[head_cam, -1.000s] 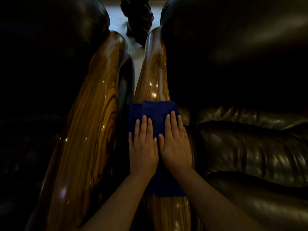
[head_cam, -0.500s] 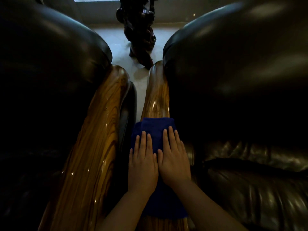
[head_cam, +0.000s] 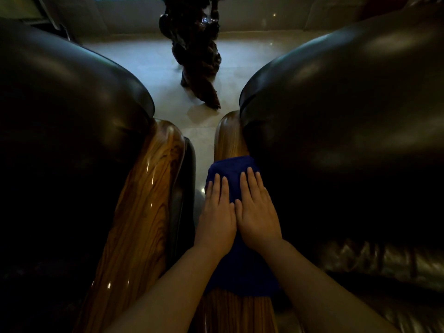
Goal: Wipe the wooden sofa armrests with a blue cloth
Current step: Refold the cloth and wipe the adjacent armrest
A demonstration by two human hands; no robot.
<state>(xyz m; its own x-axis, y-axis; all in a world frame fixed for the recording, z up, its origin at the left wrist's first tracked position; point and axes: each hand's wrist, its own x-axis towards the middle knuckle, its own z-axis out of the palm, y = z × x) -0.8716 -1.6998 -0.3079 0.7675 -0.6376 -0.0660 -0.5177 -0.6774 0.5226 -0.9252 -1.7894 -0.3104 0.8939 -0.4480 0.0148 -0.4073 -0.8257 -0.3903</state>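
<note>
Blue cloth, pressed flat under open left hand and right hand, neither gripping, is sliding farther up the right armrest, nearing its far end while the left armrest is waiting.

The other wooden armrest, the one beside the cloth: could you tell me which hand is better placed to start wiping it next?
Left, probably. The left hand lies on the blue cloth on the side facing the other armrest, with only the narrow gap between. The right hand sits against the dark leather cushion, farther away.
</note>
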